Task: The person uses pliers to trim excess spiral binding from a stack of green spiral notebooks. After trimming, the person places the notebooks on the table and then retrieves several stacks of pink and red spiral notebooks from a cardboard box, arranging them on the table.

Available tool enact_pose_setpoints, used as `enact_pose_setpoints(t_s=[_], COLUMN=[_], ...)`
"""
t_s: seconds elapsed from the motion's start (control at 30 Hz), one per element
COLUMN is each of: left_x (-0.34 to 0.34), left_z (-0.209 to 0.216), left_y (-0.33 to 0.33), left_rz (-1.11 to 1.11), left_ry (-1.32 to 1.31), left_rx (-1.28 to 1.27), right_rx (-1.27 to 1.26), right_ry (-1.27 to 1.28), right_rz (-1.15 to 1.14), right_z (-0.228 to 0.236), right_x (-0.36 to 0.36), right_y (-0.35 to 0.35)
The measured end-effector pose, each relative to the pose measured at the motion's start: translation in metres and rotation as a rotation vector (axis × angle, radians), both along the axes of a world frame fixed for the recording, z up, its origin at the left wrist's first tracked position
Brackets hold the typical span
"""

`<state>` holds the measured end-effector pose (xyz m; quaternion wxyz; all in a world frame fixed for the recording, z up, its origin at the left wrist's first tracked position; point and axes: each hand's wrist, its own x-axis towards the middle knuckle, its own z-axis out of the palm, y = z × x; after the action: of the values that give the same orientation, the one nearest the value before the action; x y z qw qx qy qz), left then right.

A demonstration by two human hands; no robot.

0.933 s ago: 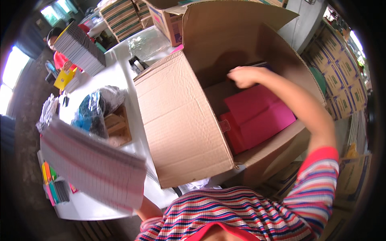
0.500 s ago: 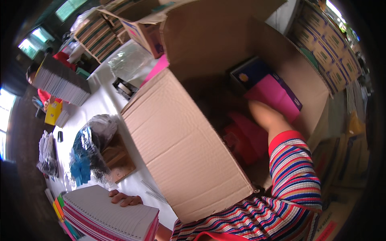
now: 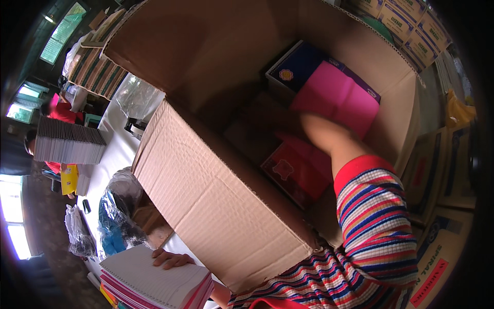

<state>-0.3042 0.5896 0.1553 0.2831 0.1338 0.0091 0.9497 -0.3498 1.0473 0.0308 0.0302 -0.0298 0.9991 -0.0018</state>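
My left hand (image 3: pixel 172 259) grips the far edge of a stack of spiral notebooks (image 3: pixel 149 275) at the lower left, its fingers bent over the lined top page. Pink edges show down the stack's side. A large open cardboard box (image 3: pixel 221 201) fills the middle. My right forearm (image 3: pixel 334 136) reaches down into it, and the hand is lost in shadow, so its fingers cannot be seen. Inside lie dark blue spiral notebooks (image 3: pixel 298 64), partly covered by a pink sheet (image 3: pixel 337 98). Nearer me in the box is a red notebook (image 3: pixel 293 172), by my forearm.
Plastic wrapping (image 3: pixel 121 211) lies on the white table (image 3: pixel 110 121) left of the box. Beyond stands a tall stack of notebooks (image 3: pixel 69 141), with a person in red (image 3: pixel 64 110) behind. Printed cartons (image 3: pixel 411 28) are piled at the far right, more cartons (image 3: pixel 437 247) at the near right.
My view has shifted, showing more of the box's inside and the red notebook. My right arm stays in the box; my left hand stays on the notebook stack.
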Motion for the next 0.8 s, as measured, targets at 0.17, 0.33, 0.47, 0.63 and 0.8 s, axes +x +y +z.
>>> enact_pose_setpoints(t_s=[0.17, 0.33, 0.47, 0.63, 0.8], left_x=[0.0, 0.004, 0.009, 0.021, 0.046], left_z=[0.0, 0.005, 0.003, 0.008, 0.007], left_y=[-0.002, -0.005, -0.003, -0.012, -0.044], left_rz=[-0.022, -0.014, -0.022, -0.028, 0.007], left_ry=[0.026, 0.032, -0.036, -0.02, 0.08], left_rx=[-0.026, -0.078, 0.015, 0.062, 0.187], right_rx=[0.003, -0.008, -0.068, -0.139, -0.246], right_ry=[0.028, -0.047, -0.212, -0.258, 0.219], right_rz=[-0.008, 0.023, 0.051, 0.053, 0.175], right_z=[-0.002, 0.024, 0.083, 0.206, 0.287], right_x=[-0.004, -0.012, -0.024, -0.031, -0.013], right_y=[-0.003, -0.005, 0.001, -0.021, -0.003])
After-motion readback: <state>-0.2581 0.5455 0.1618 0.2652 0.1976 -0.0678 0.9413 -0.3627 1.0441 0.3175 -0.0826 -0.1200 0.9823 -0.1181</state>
